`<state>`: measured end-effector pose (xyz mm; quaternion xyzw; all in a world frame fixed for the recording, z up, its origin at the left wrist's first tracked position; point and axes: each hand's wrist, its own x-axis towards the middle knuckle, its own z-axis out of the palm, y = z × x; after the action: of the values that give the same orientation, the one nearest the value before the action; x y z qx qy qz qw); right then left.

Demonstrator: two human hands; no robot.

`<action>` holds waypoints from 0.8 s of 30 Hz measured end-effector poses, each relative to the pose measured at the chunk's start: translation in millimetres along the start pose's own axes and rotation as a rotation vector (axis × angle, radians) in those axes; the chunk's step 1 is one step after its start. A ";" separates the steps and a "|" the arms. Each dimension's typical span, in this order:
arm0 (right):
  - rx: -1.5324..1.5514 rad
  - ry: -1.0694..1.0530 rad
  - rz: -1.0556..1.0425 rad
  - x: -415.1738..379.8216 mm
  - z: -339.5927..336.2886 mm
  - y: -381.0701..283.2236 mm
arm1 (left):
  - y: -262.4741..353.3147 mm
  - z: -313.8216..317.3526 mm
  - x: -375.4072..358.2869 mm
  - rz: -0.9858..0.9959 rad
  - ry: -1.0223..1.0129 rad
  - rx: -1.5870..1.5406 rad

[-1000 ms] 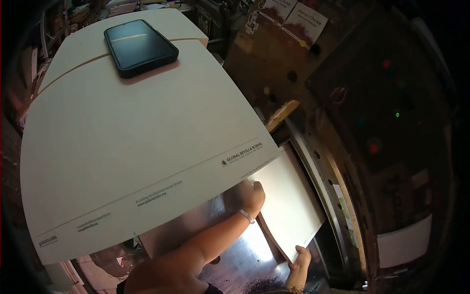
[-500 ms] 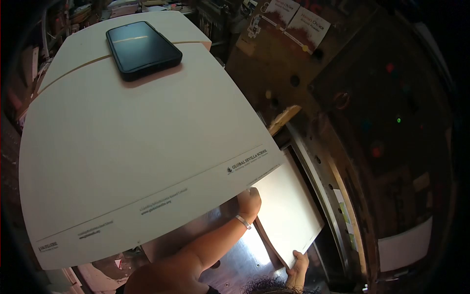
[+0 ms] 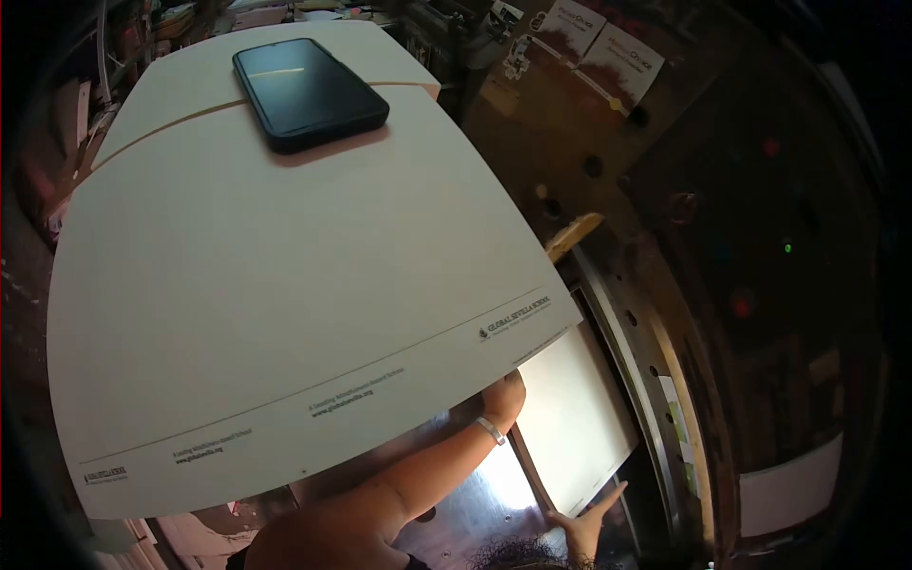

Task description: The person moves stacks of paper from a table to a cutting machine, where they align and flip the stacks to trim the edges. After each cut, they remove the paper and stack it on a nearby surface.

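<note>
A tall stack of large white printed sheets (image 3: 304, 256) fills the left and middle, with "Global Sevilla School" along its near edge. Lower and to the right, a smaller stack of white sheets (image 3: 575, 418) lies on a shiny metal surface (image 3: 465, 513). My left hand (image 3: 503, 399), below a light wristband, is curled beside the smaller stack's left edge. Its fingertips are partly hidden near the large sheets' edge. At the near end of the smaller stack my right hand (image 3: 582, 530) has its thumb and a finger spread apart along the edge.
A black phone (image 3: 309, 93) lies face up on the tall stack. A metal rail (image 3: 632, 380) runs along the right of the smaller stack. Further right are a dark panel with a green light (image 3: 788, 248) and a white sheet (image 3: 790, 486). Printed cards (image 3: 622, 66) are at the back.
My right hand has gone from closed fingers at the near corner of the smaller stack to a spread thumb and finger. My left hand stays by the left edge. The view has shifted slightly.
</note>
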<state>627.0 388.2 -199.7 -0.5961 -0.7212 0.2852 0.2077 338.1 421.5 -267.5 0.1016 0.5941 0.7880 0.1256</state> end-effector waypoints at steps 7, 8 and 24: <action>-0.294 -0.065 0.062 0.8 3.0 -14.5 | -7.8 1.3 1.9 0.025 0.028 -0.037; -0.291 -0.046 0.063 -0.8 4.5 -16.0 | -12.6 1.6 0.5 0.029 0.025 -0.030; -0.282 0.036 -0.022 1.2 7.4 2.0 | -5.8 -0.8 -3.6 0.060 -0.026 -0.010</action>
<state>623.5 388.4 -206.6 -0.6166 -0.7566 0.1681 0.1380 341.7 421.2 -273.4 0.1287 0.5850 0.7931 0.1100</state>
